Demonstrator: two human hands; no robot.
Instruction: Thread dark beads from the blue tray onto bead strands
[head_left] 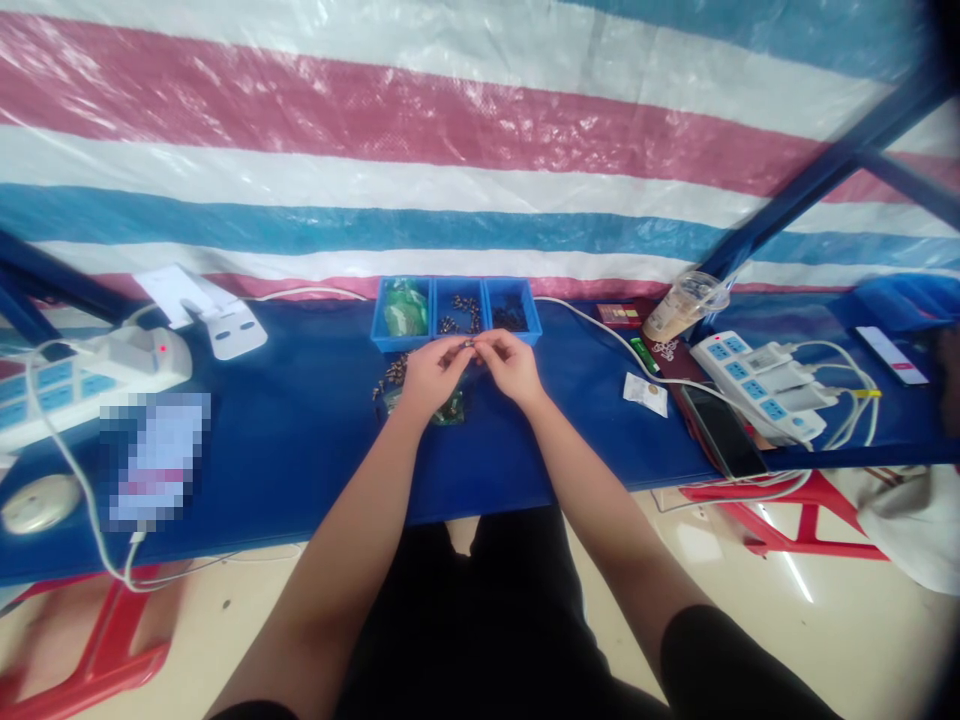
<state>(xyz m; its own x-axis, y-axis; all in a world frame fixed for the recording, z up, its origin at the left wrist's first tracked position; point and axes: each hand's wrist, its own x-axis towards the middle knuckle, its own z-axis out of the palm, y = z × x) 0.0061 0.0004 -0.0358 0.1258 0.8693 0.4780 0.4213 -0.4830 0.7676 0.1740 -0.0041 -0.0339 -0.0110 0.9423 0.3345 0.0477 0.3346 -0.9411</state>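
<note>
My left hand and my right hand meet fingertip to fingertip just in front of a blue three-part tray. Both are closed in a pinch around a tiny dark piece, too small to name. Inside the tray, the left compartment has a green plastic bag, the middle one small brass-and-dark parts, and the right one black parts. A pile of similar small parts lies beside my left hand. Partly hidden under that hand is a dark greenish packet.
Power strips stand left and right, with white cables trailing over the blue table. A phone and a white stand are at left. At right are a drink cup, a white packet and a dark phone.
</note>
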